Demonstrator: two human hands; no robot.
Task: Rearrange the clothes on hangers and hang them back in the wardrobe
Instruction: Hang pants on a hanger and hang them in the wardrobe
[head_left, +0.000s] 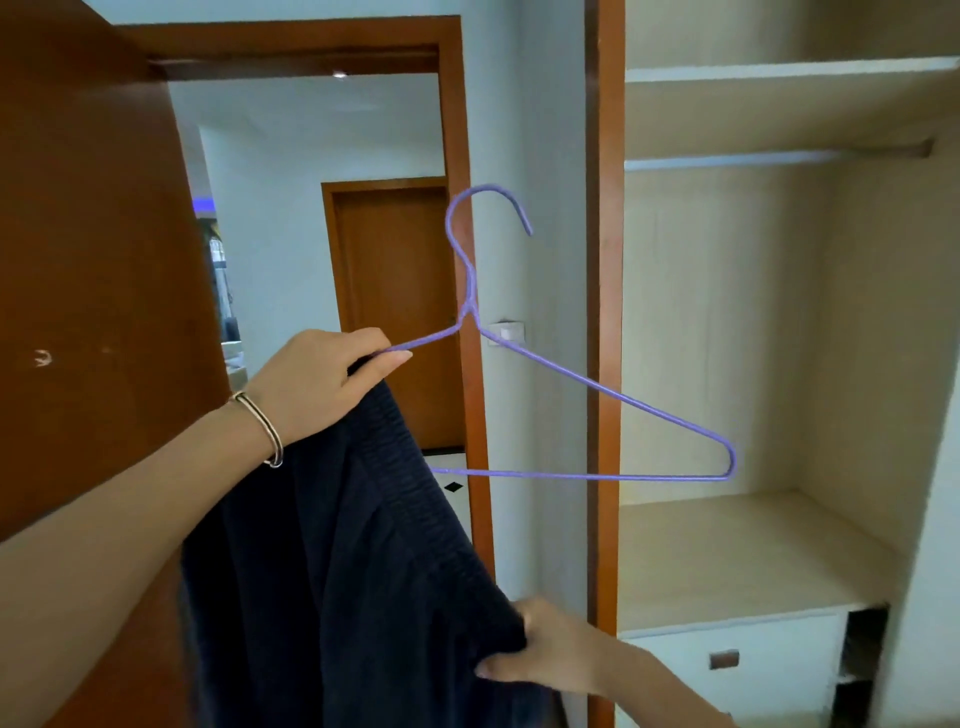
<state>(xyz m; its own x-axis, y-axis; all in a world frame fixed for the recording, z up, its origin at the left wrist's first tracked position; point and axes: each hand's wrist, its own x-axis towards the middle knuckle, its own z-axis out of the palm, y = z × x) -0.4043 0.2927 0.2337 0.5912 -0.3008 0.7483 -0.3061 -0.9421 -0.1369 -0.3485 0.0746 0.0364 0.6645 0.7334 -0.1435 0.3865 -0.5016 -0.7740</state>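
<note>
Left hand (322, 384): curled round the left shoulder of the purple hanger (571, 474), apparently trapping the navy garment (337, 571) there so it hangs clear. Right hand (550, 654): pinches the garment's edge, stretching it for arranging. Wardrobe rail (753, 157): upper right, the hanger's likely destination, well apart.

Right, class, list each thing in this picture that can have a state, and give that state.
purple hanger: held in the air, off the rail.
dark garment: hanging at the hanger's left end, not spread along it.
left hand: grips the hanger's left arm with the garment's top.
right hand: grips the garment's lower edge.
wardrobe: open.
drawer: shut.
far door: shut.
</note>
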